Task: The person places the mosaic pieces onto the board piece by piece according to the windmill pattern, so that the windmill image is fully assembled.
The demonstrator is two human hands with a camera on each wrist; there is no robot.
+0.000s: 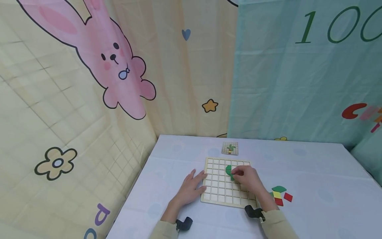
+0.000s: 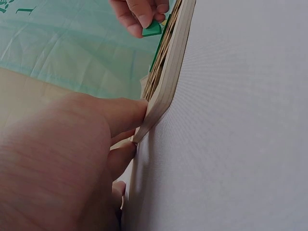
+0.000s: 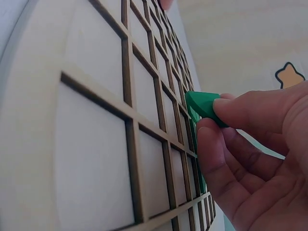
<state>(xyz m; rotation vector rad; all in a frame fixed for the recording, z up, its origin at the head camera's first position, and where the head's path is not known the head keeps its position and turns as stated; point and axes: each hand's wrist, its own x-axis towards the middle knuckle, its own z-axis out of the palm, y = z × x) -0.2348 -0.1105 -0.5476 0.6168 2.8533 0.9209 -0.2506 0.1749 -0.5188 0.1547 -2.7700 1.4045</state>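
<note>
A wooden grid board [image 1: 219,189] with square cells lies on the table. My right hand [image 1: 247,177] is over its upper right part, pinching a small green piece [image 3: 204,103] between thumb and fingertips, tilted above the grid. Green curved pieces [image 1: 228,170] sit on the board beside those fingertips. At the board's left edge, my left hand [image 1: 189,189] rests with spread fingers; the left wrist view shows its fingertips [image 2: 137,113] touching the wooden rim. Behind the board lies a small pattern card [image 1: 230,148] with a green figure on a grid.
Right of the board, near my right forearm, lie loose pieces: a green leaf-shaped one [image 1: 279,189], a yellow one [image 1: 277,195] and red ones [image 1: 288,197]. The white-covered table [image 1: 316,199] meets printed curtains [image 1: 191,83] at the back and left.
</note>
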